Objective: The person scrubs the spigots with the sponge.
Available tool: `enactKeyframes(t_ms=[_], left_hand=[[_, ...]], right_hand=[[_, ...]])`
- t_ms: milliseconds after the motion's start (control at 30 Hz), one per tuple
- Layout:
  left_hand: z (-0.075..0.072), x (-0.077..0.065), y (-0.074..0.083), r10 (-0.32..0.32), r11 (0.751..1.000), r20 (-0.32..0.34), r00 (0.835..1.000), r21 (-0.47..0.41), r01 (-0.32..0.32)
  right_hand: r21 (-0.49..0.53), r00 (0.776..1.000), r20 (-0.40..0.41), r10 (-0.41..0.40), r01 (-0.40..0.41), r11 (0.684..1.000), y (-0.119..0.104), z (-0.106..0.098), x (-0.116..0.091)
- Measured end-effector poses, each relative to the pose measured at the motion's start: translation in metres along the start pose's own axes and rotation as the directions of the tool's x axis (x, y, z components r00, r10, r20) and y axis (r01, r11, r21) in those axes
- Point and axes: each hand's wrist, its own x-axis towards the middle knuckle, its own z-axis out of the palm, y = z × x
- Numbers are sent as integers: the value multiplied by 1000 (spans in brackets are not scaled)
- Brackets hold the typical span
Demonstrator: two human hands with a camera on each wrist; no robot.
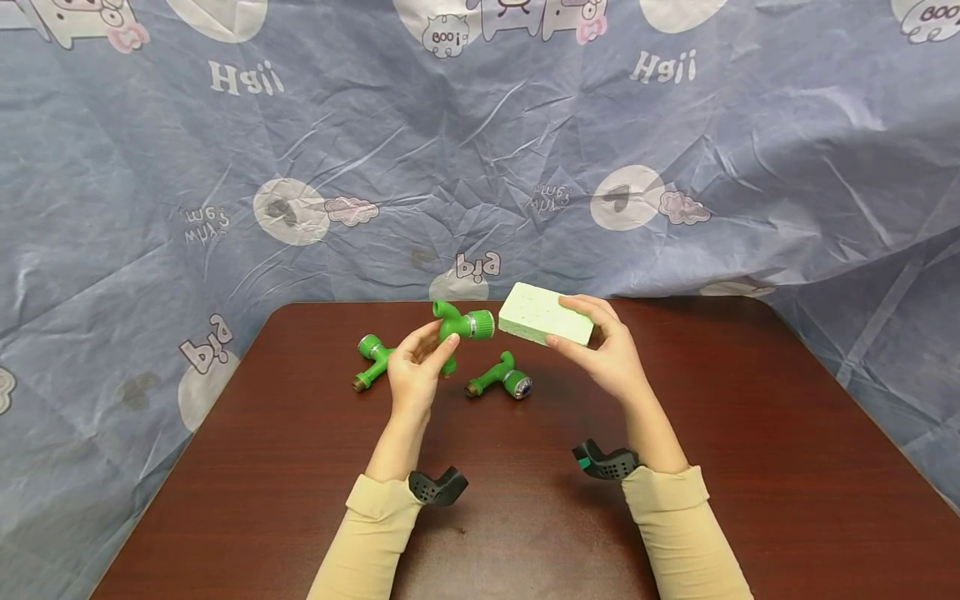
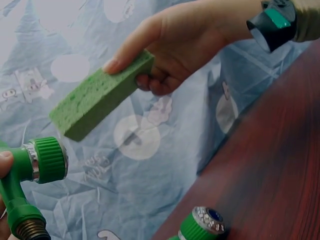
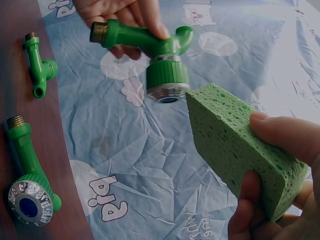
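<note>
My left hand (image 1: 417, 364) grips a green faucet (image 1: 454, 323) above the table, its ribbed knob pointing right and its threaded brass end pointing down toward me. With thumb and fingers, my right hand (image 1: 609, 346) holds a light green sponge (image 1: 543, 314) by its right end. In the right wrist view, a corner of the sponge (image 3: 240, 142) is close by the silver-rimmed knob of the held faucet (image 3: 165, 55). Part of the faucet is hidden behind the left fingers.
Two more green faucets lie on the dark red-brown table (image 1: 517, 517): one faucet (image 1: 498, 379) below the raised hands, another faucet (image 1: 372, 360) to the left, partly covered by my left hand. A blue-grey printed cloth (image 1: 465, 150) hangs behind the table's far edge.
</note>
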Motion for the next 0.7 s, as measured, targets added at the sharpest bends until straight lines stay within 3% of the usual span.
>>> enactKeyframes(t_ms=[167,367,600,700], left_hand=[[-9,5,-9,-65,996,-53,996,60,68],[-22,9,-20,-174,980,-97,980,81,182],[-38,12,-38,-229,965,-127,965,98,242],[-44,13,-47,-235,962,-153,960,107,252]], right_hand=[[-12,1000,-8,6,-6,1000,0,-1,0],[7,999,-34,13,-13,1000,2,-1,1],[50,998,-58,9,-6,999,32,-5,5],[42,998,-58,8,-5,999,20,-5,3]])
